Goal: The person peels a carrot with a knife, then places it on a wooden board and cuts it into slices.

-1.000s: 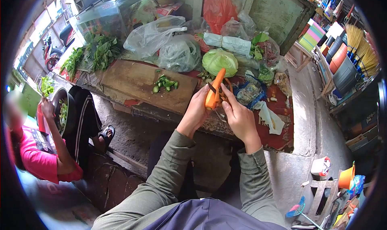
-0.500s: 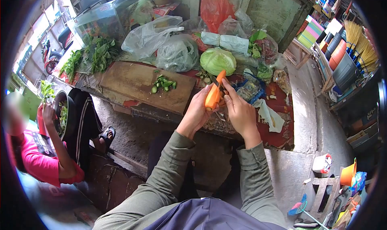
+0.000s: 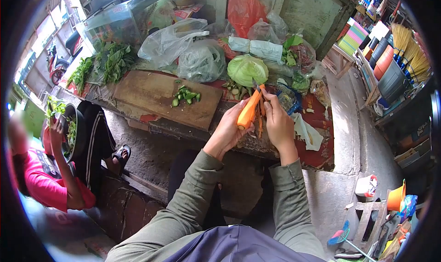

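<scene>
A carrot (image 3: 249, 112), bright orange, is held at a slant in my left hand (image 3: 226, 128), whose fingers wrap its thicker lower end. My right hand (image 3: 279, 124) is closed around a small blade or peeler (image 3: 258, 86) with an orange part, set against the carrot's upper end; its handle is mostly hidden. Thin orange peelings hang between my hands. A pale green cabbage (image 3: 247, 70) lies just beyond the carrot's tip. Chopped green pieces (image 3: 186, 95) rest on the wooden board (image 3: 161, 96) to the left.
Clear plastic bags (image 3: 200, 60), a red bag (image 3: 245, 11) and leafy greens (image 3: 118, 62) line the table's back. A pale peeled scrap (image 3: 308, 132) lies at the right. On the left sits a person in pink (image 3: 55, 179), holding leaves over a bowl (image 3: 79, 133).
My right hand has shifted slightly right with the tool, now at the carrot's upper end. The carrot has tilted further right, and longer peelings hang beside it.
</scene>
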A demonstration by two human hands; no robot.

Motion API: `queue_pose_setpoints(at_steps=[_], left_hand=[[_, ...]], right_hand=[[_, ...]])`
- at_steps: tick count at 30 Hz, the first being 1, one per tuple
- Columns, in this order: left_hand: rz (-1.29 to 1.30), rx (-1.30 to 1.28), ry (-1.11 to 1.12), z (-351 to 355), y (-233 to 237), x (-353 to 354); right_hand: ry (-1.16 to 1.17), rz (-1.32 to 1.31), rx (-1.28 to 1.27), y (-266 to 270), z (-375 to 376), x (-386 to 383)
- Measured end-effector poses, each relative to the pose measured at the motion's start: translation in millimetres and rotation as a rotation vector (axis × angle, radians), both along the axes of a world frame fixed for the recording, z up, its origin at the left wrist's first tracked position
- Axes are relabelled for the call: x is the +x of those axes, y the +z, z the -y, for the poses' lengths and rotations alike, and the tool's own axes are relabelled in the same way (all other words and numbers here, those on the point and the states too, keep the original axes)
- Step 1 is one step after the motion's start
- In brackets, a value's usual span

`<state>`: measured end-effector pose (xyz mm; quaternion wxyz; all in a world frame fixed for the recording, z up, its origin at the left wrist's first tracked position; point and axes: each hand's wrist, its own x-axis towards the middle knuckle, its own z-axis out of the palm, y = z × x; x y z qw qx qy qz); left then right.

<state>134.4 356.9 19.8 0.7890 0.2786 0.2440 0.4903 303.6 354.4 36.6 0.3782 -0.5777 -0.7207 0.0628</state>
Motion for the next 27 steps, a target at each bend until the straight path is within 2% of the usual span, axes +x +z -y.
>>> queue_pose_setpoints(at_steps=[2,4,14,20,23,25,27], left_hand=[[-0.022,-0.007,0.004,2,4,0],[-0.031,-0.013,0.010,4,8,1],[-0.012,0.031,-0.065,4,6,1],[-0.013,0.036,-0.077,5,9,4],[-0.011,0.065,-0.130,5,6,1],[0.001,0.038,-0.153,7,10,1],[0.031,0.040,-0.156,5,10,-4]], right_hand=[[-0.003,-0.029,-0.001,0,0,1],[0.002,-0.154,-0.161,10,4,0],[-0.039,-0.130,-0.113,-1,-2,8],[-0.015,-0.268,-0.089,-14,-13,18],[-0.001,-0.386,-0.180,-20,-20,28],[0.038,-0.563,-0.056,-19,-24,33],[-0.037,-0.504,-0.065,-10,-19,38]])
